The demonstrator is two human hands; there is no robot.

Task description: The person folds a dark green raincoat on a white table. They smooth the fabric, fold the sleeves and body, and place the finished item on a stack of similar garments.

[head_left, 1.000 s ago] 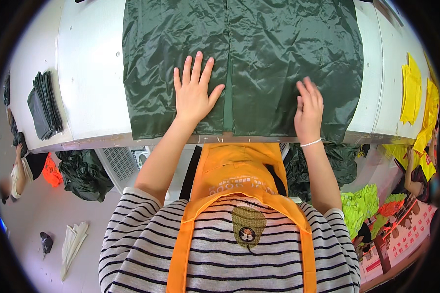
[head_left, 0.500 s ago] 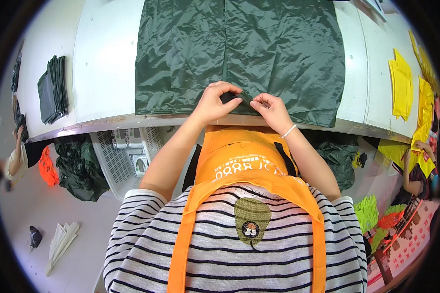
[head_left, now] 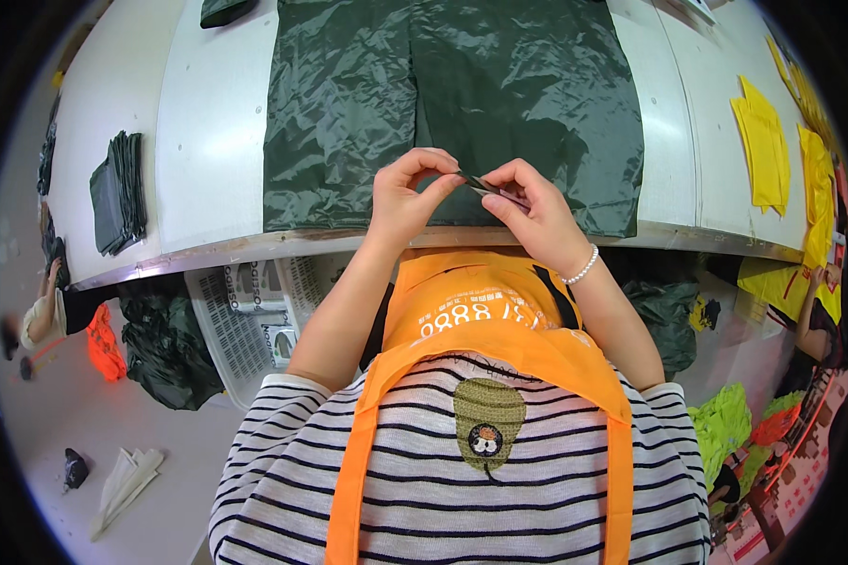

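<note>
A dark green sheet of shiny, wrinkled fabric (head_left: 528, 104) lies spread on the white table, a seam or fold running down its middle. Over its near edge my left hand (head_left: 410, 193) is closed, thumb and forefinger pinching a small dark piece that looks like part of the green fabric. Close beside it, my right hand (head_left: 537, 212) is also closed, on a slim grey-and-dark object (head_left: 511, 199) whose kind I cannot make out. The fingertips of both hands almost meet at the dark piece. My right wrist carries a bead bracelet.
Folded dark green pieces (head_left: 118, 193) lie on the table's left, folded yellow ones (head_left: 761, 146) on its right. Below the table edge stand a white plastic basket (head_left: 221, 330) with packages and dark green heaps (head_left: 165, 344). Other people work at both far sides.
The slim grey object now shows in my right hand. My fingertips have drawn closer together. The view has shifted slightly, and a dark green item shows at the table's upper left.
</note>
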